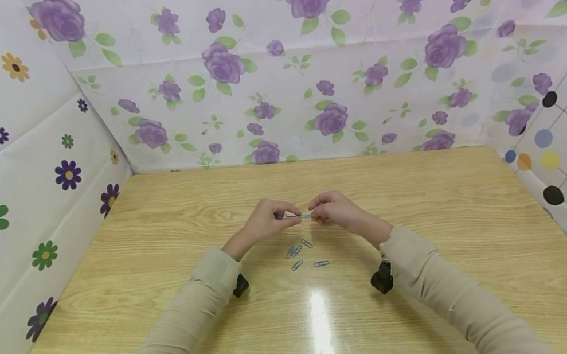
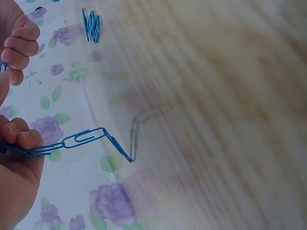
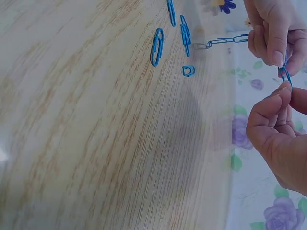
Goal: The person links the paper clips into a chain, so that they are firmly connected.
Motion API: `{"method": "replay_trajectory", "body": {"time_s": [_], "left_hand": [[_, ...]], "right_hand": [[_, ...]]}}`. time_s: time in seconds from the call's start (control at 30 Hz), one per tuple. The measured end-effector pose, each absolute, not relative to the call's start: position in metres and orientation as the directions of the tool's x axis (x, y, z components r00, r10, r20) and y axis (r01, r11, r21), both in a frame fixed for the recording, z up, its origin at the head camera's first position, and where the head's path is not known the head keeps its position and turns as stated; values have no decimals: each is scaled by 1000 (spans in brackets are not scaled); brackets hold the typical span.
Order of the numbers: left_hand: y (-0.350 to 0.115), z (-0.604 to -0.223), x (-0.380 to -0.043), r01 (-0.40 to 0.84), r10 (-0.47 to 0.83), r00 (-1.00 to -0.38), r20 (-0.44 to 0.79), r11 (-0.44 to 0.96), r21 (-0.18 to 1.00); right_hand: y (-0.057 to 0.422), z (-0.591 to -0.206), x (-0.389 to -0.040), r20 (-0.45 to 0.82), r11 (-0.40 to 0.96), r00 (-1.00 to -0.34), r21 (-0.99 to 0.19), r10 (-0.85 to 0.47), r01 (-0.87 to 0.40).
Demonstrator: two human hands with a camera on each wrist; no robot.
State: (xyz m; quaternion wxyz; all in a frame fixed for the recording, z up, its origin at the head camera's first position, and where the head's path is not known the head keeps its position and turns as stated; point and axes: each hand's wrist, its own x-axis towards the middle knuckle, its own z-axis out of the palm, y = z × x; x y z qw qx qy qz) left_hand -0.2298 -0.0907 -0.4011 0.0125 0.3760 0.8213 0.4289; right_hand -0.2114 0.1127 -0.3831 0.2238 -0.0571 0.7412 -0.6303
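Observation:
My left hand [image 1: 267, 219] pinches a blue paper clip, and a chain of linked blue paper clips [image 2: 84, 138] trails from its fingers down to the tabletop. Facing it, my right hand [image 1: 336, 210] pinches a blue paper clip [image 3: 286, 75] between thumb and fingers. In the right wrist view the fingertips of both hands are close together, with that clip spanning the small gap. Whether it is hooked to the chain, I cannot tell. Below the hands several loose blue paper clips [image 1: 297, 265] lie on the table.
The wooden table [image 1: 172, 304] carries a bright glare near its front. A floral cloth [image 1: 276, 103] hangs behind its back edge, with patterned cloths at the left and right. Dark wrist cameras [image 1: 382, 278] sit beneath both sleeves.

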Motion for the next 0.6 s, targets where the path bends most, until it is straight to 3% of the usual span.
{"method": "replay_trajectory", "body": {"time_s": [0.27, 0.6], "left_hand": [[-89, -404, -230, 647, 618, -698, 361, 328, 689], [-93, -404, -230, 546, 565, -776, 282, 377, 748]], "right_hand": [[113, -385, -211, -262, 181, -884, -962, -387, 206], [127, -399, -207, -229, 341, -912, -934, -341, 107]]}}
